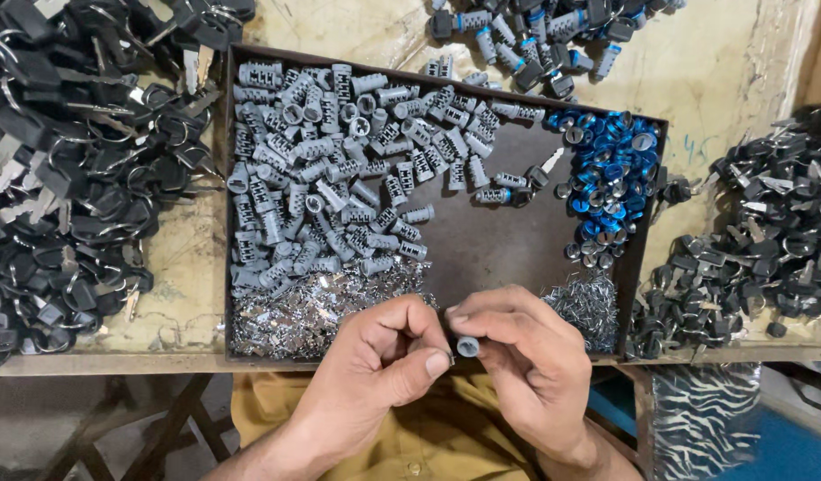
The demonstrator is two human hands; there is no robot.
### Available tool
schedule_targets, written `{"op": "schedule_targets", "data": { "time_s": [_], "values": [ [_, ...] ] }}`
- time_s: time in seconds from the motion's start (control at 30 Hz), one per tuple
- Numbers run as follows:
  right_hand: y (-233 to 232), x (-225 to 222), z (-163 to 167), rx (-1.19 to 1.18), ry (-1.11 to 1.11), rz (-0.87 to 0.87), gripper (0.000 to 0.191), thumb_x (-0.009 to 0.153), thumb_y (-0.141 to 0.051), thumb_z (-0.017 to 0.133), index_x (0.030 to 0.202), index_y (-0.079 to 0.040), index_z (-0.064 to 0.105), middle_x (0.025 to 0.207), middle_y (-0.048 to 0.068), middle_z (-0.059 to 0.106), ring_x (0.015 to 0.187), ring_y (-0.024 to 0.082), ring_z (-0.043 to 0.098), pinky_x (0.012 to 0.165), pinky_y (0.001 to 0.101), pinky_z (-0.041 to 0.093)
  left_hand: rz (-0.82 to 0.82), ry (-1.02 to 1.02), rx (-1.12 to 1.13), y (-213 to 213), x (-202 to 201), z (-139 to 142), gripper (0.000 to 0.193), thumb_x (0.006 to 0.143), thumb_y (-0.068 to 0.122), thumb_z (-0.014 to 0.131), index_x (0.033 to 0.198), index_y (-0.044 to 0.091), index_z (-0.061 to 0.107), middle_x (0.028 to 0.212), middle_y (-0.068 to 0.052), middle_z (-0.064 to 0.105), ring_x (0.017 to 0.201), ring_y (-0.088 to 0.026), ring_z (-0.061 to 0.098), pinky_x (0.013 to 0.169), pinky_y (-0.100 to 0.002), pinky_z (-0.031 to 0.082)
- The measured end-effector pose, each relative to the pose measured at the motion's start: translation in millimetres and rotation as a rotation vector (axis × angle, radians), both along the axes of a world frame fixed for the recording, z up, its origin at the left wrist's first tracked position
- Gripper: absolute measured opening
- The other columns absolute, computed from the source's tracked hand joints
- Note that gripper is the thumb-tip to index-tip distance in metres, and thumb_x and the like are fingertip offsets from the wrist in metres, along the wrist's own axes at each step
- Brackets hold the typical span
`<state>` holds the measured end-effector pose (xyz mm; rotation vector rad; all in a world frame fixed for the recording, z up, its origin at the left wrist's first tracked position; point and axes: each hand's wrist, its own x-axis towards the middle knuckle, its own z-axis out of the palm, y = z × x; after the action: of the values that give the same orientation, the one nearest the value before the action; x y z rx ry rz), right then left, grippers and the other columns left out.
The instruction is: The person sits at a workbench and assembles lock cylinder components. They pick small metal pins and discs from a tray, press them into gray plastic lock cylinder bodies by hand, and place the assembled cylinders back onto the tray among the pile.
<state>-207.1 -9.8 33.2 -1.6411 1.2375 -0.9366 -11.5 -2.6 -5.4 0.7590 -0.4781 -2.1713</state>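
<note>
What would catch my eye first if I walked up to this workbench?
Probably the dark tray heaped with grey lock cylinders on its left side and bright blue rings at its right. Just below it, the left hand and right hand pinch one small grey cylinder between them. Piles of black-headed keys flank the tray.

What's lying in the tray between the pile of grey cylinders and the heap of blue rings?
In the head view, mostly bare dark tray floor, with a few stray grey cylinders strung between the grey cylinder pile and the blue rings.
</note>
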Motion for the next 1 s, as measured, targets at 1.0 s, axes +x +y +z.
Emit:
{"op": "schedule_targets", "data": {
  "time_s": [1.0],
  "values": [
    [-9.6,3.7,5.6,-0.202,0.089,0.162,0.026,0.086,0.008,0.062,0.111,0.002,0.068,0.094,0.012,0.069,0.083,0.022,0.069,0.074,0.0317,0.055,0.158,-0.258,-0.147,5.9,-10.2,3.7,0.019,0.085,-0.001,0.070,0.084,0.005,0.052,0.080,0.005,0.050,0.066,-0.001,0.038,0.057,-0.022,0.034]
  ]
}}
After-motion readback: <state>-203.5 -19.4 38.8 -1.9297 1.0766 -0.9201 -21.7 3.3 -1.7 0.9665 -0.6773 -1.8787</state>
